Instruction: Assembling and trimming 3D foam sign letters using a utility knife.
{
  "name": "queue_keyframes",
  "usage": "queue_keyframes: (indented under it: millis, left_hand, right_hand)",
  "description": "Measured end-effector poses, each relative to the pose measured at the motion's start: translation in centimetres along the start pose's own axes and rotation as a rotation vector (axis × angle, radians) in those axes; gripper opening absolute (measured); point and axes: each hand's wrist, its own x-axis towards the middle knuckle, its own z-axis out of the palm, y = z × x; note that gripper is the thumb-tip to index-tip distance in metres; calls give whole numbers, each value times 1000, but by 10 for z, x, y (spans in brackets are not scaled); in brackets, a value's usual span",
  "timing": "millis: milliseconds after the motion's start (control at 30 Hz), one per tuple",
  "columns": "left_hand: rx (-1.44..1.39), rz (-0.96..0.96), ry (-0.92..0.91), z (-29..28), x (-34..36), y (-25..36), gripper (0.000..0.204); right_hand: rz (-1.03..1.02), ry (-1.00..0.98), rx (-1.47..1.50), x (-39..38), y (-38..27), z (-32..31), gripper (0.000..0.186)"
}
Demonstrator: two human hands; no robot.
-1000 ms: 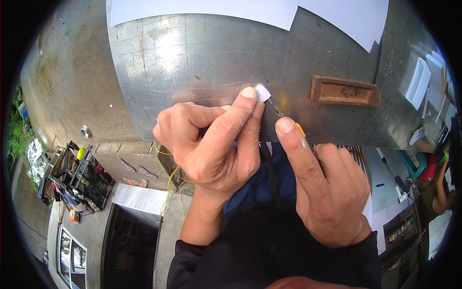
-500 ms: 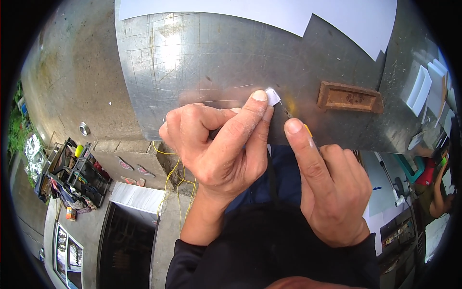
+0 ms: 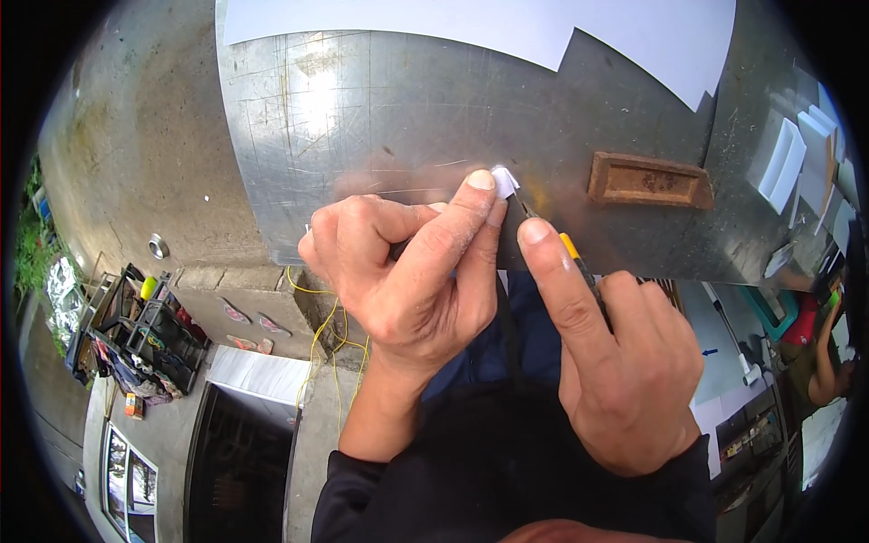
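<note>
Landmark: metal sheet (image 3: 380, 136), scratched and shiny, spreading across the upper half of the view; everything below is placed against it.
Far left of the sheet: concrete wall (image 3: 118, 136) and, lower down, a crate of tools (image 3: 136, 335) well apart from the hands, out of the way.
Below the sheet's near edge: yellow wire (image 3: 339, 330) dangling loose; I judge it is too low to snag anything.
Left hand (image 3: 398, 281): at the sheet's near edge, fingers curled tight, thumb and forefinger pinched on a small white piece (image 3: 504, 180) that lies pressed on the metal.
White piece: on the sheet, just left of the tool tip, fingertip touching it.
Right hand (image 3: 615, 353): just right of the left, fist closed round a yellow-handled cutter (image 3: 570, 249), forefinger laid along it, tip touching the sheet beside the white piece.
Risk: the tip sits right beside the left fingertip; a slip on the slick metal would likely nick that finger or tear the piece.
Risk two: the piece is tiny, so a loose pinch could let it skate away.
Right on the sheet: rusty brown block (image 3: 650, 180), near but apart, possibly crowding a stroke that way.
Top of the sheet: white paper (image 3: 543, 27), clear of the work.
Far right: another person (image 3: 828, 362), well apart.
</note>
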Motion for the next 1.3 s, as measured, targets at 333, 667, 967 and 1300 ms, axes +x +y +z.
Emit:
queue_keyframes:
  millis: [333,667,967,1300]
  left_hand:
    - [-12,-1,13,2,0,0,29]
    - [-7,-3,10,4,1,0,29]
    - [-6,-1,18,2,1,1,29]
    - [-11,1,30,3,0,0,29]
  right_hand:
    - [11,0,-48,-1,-3,-1,63]
    - [20,-18,-44,-2,-2,0,63]
    - [21,-19,-43,-7,-2,0,63]
    - [-3,1,-45,-8,1,2,62]
